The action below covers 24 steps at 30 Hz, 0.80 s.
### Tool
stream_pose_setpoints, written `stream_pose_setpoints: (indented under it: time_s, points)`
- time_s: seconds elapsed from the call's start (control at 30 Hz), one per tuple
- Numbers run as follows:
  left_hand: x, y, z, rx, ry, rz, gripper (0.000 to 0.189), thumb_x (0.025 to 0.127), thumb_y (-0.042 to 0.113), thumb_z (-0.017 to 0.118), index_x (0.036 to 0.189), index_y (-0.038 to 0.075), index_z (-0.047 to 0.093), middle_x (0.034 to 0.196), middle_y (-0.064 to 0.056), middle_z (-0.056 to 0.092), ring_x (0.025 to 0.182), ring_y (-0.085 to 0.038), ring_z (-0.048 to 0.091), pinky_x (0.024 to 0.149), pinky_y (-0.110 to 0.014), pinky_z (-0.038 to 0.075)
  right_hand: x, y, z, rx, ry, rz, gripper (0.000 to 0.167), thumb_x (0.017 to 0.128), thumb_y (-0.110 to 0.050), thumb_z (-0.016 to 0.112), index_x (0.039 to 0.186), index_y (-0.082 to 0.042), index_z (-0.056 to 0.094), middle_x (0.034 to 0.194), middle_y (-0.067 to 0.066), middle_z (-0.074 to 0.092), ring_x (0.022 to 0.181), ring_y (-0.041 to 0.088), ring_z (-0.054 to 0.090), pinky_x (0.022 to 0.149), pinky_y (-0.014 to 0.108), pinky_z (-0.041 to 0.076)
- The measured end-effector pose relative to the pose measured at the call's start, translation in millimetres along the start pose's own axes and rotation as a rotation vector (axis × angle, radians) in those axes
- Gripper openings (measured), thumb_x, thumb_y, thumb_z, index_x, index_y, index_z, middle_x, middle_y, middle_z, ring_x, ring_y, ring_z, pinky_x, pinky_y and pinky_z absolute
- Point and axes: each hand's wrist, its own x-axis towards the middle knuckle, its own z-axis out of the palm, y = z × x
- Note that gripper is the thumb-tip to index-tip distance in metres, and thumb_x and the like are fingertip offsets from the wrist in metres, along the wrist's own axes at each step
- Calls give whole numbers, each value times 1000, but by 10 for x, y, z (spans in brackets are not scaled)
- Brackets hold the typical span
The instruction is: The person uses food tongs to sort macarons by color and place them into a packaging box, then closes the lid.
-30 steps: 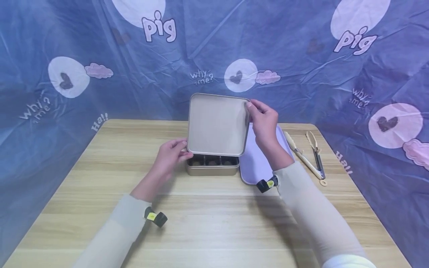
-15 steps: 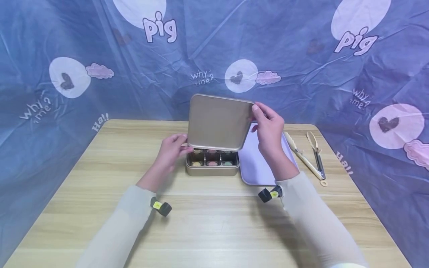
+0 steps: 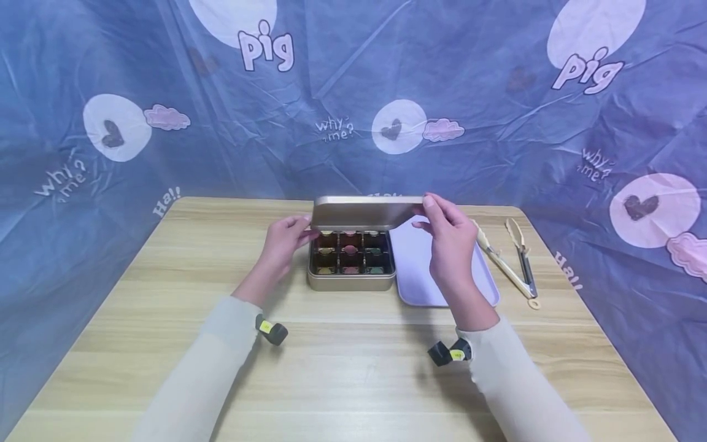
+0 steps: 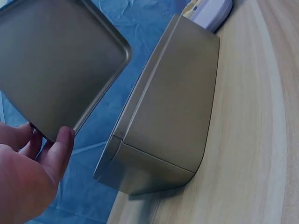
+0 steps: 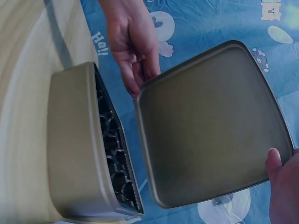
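Note:
A square gold metal lid (image 3: 367, 213) is tilted above the back of a matching gold tin (image 3: 350, 282). My left hand (image 3: 280, 245) pinches the lid at its left corner; thumb and fingers show on that corner in the left wrist view. At the lid's right edge, my right hand (image 3: 454, 242) grips with the thumb on the rim. Inside the tin is a black divider (image 3: 361, 261) with rows of compartments. Small yellowish, pink and green pieces show in them, too small to name. The lid hides the tin's rear part.
To the right of the tin lies a lilac tray (image 3: 417, 285), partly behind my right hand. Cream tongs (image 3: 507, 269) and dark-handled tongs (image 3: 521, 255) lie farther right on the wooden table (image 3: 342, 368). A blue printed cloth (image 3: 309, 80) hangs behind.
The lid has come down and tipped flatter, from nearly upright, uncovering more of the tin's compartments. My right hand has moved down and slightly right; my left hand has shifted a little up.

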Motion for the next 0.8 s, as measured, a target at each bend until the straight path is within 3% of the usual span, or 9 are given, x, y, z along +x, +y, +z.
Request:
stream_pose_setpoints:
  time_s: [0.23, 0.47, 0.67, 0.8]
  points:
    - [90, -13, -36, -8, -12, 32, 37, 101, 20, 62, 132, -1, 60, 136, -19, 62, 119, -28, 67, 94, -21, 56, -182, 69, -79, 19, -13, 0, 30, 92, -9, 74, 114, 11, 70, 110, 19, 68, 88, 17, 75, 87, 33, 61]
    - [197, -52, -61, 27, -8, 73, 36, 101, 16, 62, 133, -1, 60, 139, -16, 61, 124, -25, 63, 97, -22, 55, -327, 150, -151, -40, -19, 28, 33, 90, -7, 76, 114, 14, 69, 108, 11, 68, 91, 14, 74, 91, 32, 59]
    - [270, -61, -62, 69, -2, 90, 36, 101, 13, 60, 134, -1, 59, 137, -15, 62, 128, -26, 61, 103, -26, 53, -419, 216, -222, -176, -47, 12, 32, 90, -15, 78, 111, 9, 73, 111, 9, 68, 98, 16, 71, 92, 31, 59]
    - [329, -65, -50, 68, 19, 93, 33, 101, 12, 61, 133, 1, 62, 137, -15, 62, 127, -26, 61, 104, -27, 52, -456, 267, -289, -321, -51, 56, 32, 90, -22, 78, 113, 1, 75, 117, 5, 68, 101, 13, 69, 93, 24, 58]
